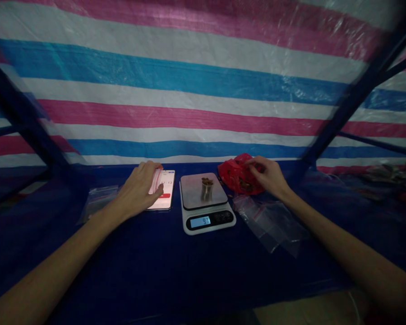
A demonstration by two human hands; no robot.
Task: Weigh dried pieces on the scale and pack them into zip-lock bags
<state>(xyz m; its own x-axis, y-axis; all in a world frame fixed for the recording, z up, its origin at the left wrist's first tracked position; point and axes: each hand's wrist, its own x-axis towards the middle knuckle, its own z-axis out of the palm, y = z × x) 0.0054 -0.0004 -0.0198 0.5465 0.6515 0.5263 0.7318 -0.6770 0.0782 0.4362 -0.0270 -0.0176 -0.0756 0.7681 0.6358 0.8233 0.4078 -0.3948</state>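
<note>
My left hand [142, 187] is over the left side of a lit phone [167, 192], its thumb and fingers around a small clear zip bag [155, 181] with a reddish strip. My right hand [269, 175] is at the mouth of a crumpled red plastic bag [235, 174], thumb and forefinger pinching near its rim. Dark brown pieces show inside that bag. Between my hands is a white kitchen scale [208, 221] with a metal plate; its display reads 97, any decimal point being too small to tell. On the plate stands a small metal cup [207, 192] heaped with brown pieces.
Flat clear zip bags [272, 221] lie right of the scale, below the red bag. Another clear zip bag [96, 201] is left of my left hand. Blue metal frame bars [341, 104] slant up at both sides. A striped plastic sheet [189, 81] hangs behind the blue table surface [189, 275].
</note>
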